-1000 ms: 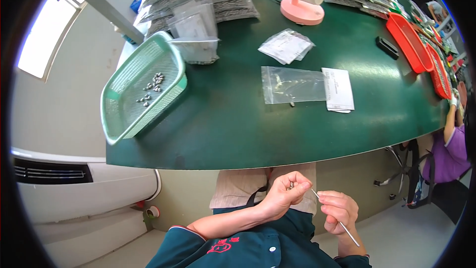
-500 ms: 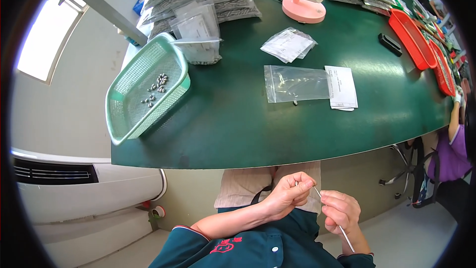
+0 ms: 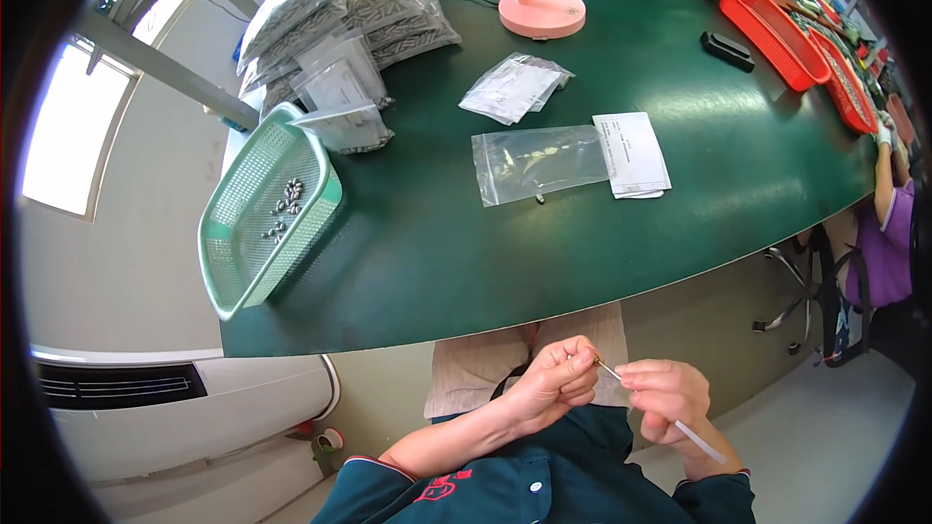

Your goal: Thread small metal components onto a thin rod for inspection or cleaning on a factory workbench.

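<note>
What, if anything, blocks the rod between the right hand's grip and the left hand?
Nothing visible. The thin rod runs through the right hand and its front end reaches the left hand, with no object between; the exact contact is too small to make out.

We count two bare hands, one thin rod, one green plastic basket, one pink-based fan and two red trays.

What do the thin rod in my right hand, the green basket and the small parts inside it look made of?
Thin rod: probably metal, smooth and pale; bright near the tip, blurred behind.
Green basket: likely moulded plastic, slightly glossy; regular perforated walls.
Small parts: apparently polished metal; silvery with sharp highlights.
</note>
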Available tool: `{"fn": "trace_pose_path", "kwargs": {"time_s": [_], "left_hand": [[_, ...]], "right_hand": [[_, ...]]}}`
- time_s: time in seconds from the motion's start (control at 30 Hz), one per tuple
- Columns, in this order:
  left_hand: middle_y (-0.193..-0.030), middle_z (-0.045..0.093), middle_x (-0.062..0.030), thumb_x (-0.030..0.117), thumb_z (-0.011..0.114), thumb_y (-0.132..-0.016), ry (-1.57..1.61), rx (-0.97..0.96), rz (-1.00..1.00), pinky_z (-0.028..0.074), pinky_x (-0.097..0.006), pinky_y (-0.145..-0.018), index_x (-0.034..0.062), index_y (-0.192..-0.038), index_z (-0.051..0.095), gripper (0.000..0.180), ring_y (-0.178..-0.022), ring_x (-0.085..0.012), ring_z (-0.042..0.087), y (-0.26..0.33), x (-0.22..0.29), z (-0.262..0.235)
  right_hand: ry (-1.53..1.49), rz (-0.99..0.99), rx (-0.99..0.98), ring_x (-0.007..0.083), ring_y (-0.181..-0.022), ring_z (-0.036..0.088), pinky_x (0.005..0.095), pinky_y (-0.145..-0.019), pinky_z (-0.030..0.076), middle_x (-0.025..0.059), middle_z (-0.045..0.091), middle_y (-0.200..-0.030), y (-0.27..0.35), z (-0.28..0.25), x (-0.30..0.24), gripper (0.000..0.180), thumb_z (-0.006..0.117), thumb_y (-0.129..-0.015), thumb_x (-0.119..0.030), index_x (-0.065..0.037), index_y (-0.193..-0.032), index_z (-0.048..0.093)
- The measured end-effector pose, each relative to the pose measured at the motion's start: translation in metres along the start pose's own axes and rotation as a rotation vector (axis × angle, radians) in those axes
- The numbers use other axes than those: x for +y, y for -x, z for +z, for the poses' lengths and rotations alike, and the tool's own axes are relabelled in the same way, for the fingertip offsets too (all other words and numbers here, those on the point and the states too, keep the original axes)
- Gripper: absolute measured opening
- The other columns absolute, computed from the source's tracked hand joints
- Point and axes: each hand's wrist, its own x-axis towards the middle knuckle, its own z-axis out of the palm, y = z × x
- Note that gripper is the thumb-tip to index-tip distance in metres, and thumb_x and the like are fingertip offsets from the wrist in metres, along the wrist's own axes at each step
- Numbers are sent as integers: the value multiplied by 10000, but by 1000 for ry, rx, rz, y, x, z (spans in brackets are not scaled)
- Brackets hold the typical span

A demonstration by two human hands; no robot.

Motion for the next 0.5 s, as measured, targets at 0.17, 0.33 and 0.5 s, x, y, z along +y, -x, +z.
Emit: {"fn": "trace_pose_path", "kwargs": {"time_s": [0.17,0.33,0.5], "left_hand": [[-544,354,42,183,535,-879,-348,162,279,205,-220,-442,41,-828,498,156,-456,-51,262,-1,-2,2],[-492,248,70,266,504,-892,28,4,-44,167,-220,-434,84,-784,465,215,-434,-36,203,-2,5,4],[-548,319,60,173,499,-901,-71,61,161,194,-208,-440,52,-846,507,133,-458,-36,237,-2,1,3]], "right_hand": [[-27,-50,-48,272,-706,638,301,-544,529,129,606,-773,-3,-2,3,238,526,-865,-244,-19,-788,539],[-134,55,17,275,-722,638,302,-559,527,131,607,-786,-1,-5,6,220,515,-874,-228,-20,-803,535],[27,-116,-33,285,-735,632,323,-569,536,127,599,-806,0,2,5,224,502,-880,-238,-28,-804,522]]}}
